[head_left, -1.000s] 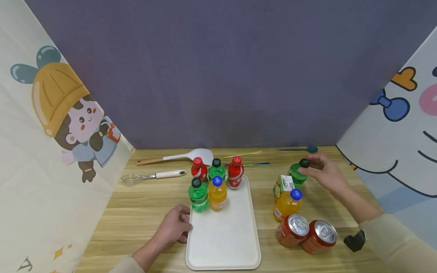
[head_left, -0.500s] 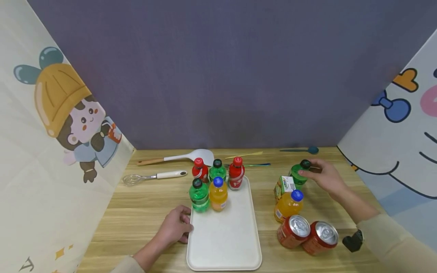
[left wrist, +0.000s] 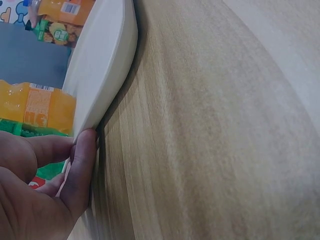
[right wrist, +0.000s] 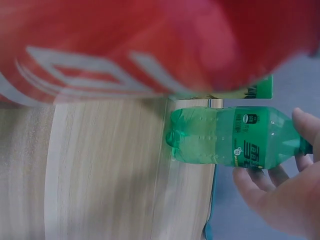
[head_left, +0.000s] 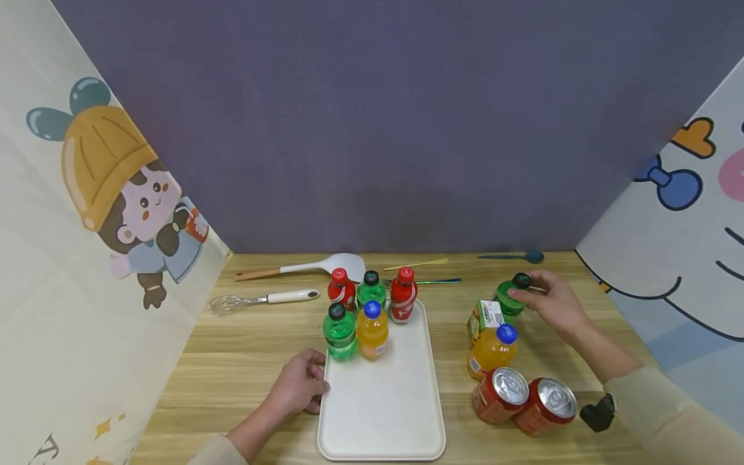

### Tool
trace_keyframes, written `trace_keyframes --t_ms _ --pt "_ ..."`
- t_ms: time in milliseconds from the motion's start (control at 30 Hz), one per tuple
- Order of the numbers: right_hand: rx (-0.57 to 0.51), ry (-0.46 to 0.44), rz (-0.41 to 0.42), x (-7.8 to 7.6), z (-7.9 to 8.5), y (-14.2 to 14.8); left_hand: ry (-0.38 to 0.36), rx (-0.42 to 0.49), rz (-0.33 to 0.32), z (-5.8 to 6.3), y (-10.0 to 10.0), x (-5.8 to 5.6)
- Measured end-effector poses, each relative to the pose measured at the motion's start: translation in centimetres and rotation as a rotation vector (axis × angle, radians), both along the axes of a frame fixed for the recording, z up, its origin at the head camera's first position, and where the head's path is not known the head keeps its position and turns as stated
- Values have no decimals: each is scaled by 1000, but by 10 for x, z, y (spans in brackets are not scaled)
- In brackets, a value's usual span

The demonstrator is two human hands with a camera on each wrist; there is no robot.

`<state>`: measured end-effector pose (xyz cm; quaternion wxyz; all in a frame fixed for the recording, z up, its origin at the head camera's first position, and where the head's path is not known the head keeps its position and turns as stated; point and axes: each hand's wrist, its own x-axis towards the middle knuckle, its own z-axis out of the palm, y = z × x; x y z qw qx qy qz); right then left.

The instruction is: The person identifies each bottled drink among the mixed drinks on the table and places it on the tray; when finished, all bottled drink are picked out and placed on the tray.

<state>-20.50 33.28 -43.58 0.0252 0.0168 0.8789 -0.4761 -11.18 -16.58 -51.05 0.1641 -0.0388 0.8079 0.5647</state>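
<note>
In the head view my left hand (head_left: pixel 299 384) is at the left side of a white tray (head_left: pixel 380 413). The left wrist view shows its thumb and fingers pinching the tray's rim (left wrist: pixel 100 55). On the right, my right hand (head_left: pixel 555 303) grips a green soda bottle (head_left: pixel 507 300) near its neck. The right wrist view has the thumb on one side of this upright bottle (right wrist: pixel 215 136) and fingers on the other. At the tray's far end stand two red bottles (head_left: pixel 402 300), two green bottles (head_left: pixel 340 339) and an orange juice bottle (head_left: pixel 372 332).
Beside the gripped bottle stand a juice carton (head_left: pixel 485 316), another orange bottle (head_left: pixel 491 354) and two red cans (head_left: pixel 501 395). Along the back lie a whisk (head_left: pixel 264 299), a white spatula (head_left: pixel 325 263), a gold knife (head_left: pixel 416 263), a fork handle (head_left: pixel 438 281) and a dark spoon (head_left: pixel 514 257).
My right fingers have come down slightly and closed in on the green bottle's neck. The left hand and the tray keep their places; the head view shifts only slightly.
</note>
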Motion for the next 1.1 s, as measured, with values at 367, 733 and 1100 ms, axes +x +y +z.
trace_keyframes --t_ms 367,733,1100 --pt "-51 33 -22 2 -2 1 8 -12 5 2 1 0" --pt "-46 46 -12 1 0 2 1 -17 12 2 1 1" --pt "34 89 -32 1 26 0 -2 -26 13 5 1 0"
